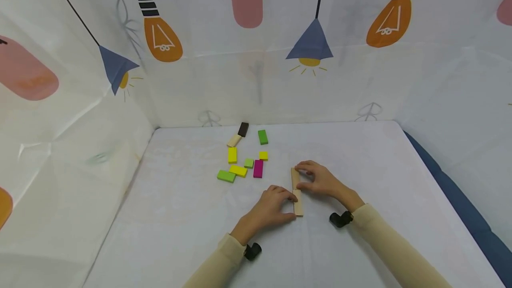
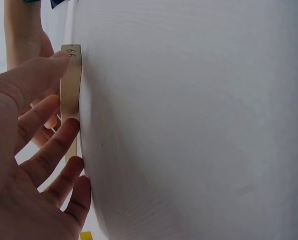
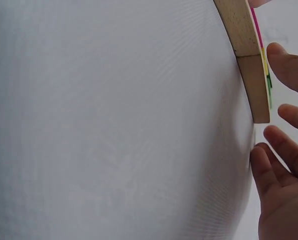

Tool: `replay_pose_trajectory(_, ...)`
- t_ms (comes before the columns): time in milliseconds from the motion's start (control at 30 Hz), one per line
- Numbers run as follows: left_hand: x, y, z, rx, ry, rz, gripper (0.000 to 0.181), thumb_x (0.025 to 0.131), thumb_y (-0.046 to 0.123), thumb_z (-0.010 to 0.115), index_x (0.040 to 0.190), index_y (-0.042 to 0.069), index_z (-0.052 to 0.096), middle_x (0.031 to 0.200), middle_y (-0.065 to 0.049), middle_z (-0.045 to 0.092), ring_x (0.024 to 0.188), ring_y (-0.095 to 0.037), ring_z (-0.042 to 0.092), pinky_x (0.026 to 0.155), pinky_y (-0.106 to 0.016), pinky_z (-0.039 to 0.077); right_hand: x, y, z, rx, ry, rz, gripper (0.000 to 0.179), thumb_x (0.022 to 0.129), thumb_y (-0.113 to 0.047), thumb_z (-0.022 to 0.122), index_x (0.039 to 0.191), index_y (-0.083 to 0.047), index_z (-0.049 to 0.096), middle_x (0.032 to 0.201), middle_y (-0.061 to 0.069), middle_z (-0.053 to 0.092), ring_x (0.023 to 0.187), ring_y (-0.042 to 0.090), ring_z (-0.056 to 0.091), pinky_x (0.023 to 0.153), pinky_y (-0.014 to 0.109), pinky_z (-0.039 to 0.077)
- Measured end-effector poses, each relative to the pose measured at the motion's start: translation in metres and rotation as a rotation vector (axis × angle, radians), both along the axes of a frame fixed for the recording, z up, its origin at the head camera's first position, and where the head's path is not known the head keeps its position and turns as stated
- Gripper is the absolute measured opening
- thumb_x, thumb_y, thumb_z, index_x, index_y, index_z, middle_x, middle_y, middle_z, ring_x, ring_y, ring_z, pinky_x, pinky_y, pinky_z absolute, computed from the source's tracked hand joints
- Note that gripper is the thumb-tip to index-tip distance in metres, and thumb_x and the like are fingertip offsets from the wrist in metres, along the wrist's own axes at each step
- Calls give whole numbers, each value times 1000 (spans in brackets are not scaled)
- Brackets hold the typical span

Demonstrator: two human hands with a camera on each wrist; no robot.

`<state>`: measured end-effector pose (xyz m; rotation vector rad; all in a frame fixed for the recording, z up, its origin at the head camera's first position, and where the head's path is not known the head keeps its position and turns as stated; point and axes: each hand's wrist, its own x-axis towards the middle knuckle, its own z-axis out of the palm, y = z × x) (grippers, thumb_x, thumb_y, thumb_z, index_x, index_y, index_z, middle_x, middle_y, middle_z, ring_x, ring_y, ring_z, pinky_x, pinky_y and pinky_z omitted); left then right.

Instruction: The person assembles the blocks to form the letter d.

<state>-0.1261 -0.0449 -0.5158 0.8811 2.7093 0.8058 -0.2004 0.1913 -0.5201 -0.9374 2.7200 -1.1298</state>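
Two wooden blocks (image 1: 298,207) lie end to end on the worktop (image 1: 308,257). The left hand (image 1: 270,208), fingers spread, touches the near one; the right hand (image 1: 321,180), also spread, is at the far one, probably so their ends meet evenly. Coloured blocks (image 1: 258,169) lie leftward.

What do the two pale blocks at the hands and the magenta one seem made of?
Near pale block and far pale block: apparently bare wood, matte; tan, grainy-looking faces in the right wrist view. Magenta block: possibly painted wood or plastic; smooth-looking, even colour, no visible grain.
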Motion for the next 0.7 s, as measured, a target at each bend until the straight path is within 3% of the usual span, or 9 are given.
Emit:
replay_pose_trajectory(200,-2,-9,2,49,-68,-46,38,91,35,78,127,24,70,130,6,65,128,-18,52,110,-39,45,6,2,1,-25,7,-25,59,84,-24,86,134,1,65,136,22,61,115,37,66,93,49,58)
replay_pose_trajectory(367,-5,-21,5,98,-134,-34,40,93,33,77,131,24,68,135,3,62,128,-17,52,110,-37,46,14,5,3,-92,-17,-45,60,85,-18,86,136,3,62,138,21,60,123,40,62,96,49,56)
replay_pose_trajectory(467,-7,-27,6,109,-143,-21,42,94,33,76,133,24,67,137,2,61,129,-18,51,110,-39,47,19,4,3,-118,-16,-55,61,84,-18,86,137,1,61,138,19,60,125,38,60,95,48,57)
replay_pose_trajectory(700,-13,-41,6,136,-104,12,41,93,33,77,132,21,67,136,1,62,128,-19,53,112,-42,45,31,2,-2,-150,23,-41,61,82,-17,88,135,-2,63,136,17,62,114,34,63,84,37,59)
